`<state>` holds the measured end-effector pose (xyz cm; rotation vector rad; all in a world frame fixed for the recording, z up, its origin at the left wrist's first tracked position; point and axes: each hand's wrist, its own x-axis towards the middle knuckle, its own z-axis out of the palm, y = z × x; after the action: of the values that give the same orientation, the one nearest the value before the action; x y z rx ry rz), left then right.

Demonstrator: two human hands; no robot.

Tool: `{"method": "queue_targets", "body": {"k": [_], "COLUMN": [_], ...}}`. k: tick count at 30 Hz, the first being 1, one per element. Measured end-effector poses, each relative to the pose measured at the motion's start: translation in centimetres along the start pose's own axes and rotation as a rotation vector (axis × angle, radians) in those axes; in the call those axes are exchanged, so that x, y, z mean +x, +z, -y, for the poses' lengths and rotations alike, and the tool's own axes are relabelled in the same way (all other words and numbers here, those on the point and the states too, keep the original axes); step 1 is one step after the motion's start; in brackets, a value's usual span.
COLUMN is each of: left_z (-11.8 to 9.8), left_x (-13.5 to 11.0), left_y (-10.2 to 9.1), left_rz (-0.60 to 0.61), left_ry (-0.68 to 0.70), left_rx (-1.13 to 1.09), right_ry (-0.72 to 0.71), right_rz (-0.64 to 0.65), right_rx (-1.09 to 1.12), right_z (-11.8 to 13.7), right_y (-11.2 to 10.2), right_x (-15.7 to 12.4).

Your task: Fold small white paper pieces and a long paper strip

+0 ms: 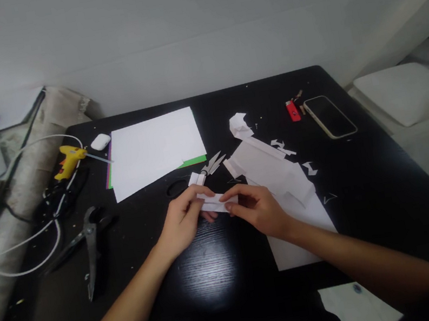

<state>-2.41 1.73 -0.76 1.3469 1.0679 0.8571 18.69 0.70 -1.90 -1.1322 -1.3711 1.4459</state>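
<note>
A small folded white paper piece [214, 203] is pinched between both hands above the black table [216, 269]. My left hand [183, 221] grips its left end with fingers curled. My right hand [256, 209] pinches its right end between thumb and fingers. Just behind them lie scissors [204, 172] with black handles and another small white paper bit [194, 178]. A larger cut and folded white paper shape [278, 172] lies under and beside my right wrist.
A stack of white sheets over green and purple paper [155, 148] lies at the back. A yellow glue gun [68, 158], white cable, pliers [91, 247] and earbud case [100, 141] sit left. A phone [329, 116], red lighter [292, 111] and paper scraps [309, 168] lie right.
</note>
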Motion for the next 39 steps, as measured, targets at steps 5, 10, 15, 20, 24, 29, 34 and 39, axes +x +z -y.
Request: {"method": "queue_targets", "body": {"k": [5,10,15,20,24,29,34,39], "left_z": [0.0,0.5,0.5,0.1,0.4,0.7,0.6,0.5], "left_x": [-0.1,-0.2,-0.2,0.0,-0.1,-0.3,-0.3,-0.4], "left_y": [0.6,1.3,1.2,1.3,1.4,1.2,1.2,1.2], "left_rz": [0.005,-0.143,-0.19,-0.141,-0.106,-0.058,-0.074,-0.026], "left_ry": [-0.035,-0.003,0.054,0.042,0.015,0.058,0.096,0.151], "left_rx": [-0.064,0.015,-0.012,-0.003,0.055,0.176,0.189,0.186], "right_ry": [-0.122,-0.117,-0.028,0.012,0.064,0.066,0.058,0.045], "right_rz": [-0.016,-0.005,-0.102,-0.039,-0.024,0.004,-0.013,-0.058], "right_rx": [-0.095,-0.057,0.056,0.128,0.156,0.1,0.08,0.157], "right_z": [-0.5,-0.5,-0.7,-0.7,-0.4,0.0,-0.3,-0.5], "right_y": [0.1,0.2,0.2,0.1,0.2,0.1,-0.1,-0.1], "right_x": [-0.3,-0.3,-0.1,0.1,0.1,0.1,0.4,0.6]}}
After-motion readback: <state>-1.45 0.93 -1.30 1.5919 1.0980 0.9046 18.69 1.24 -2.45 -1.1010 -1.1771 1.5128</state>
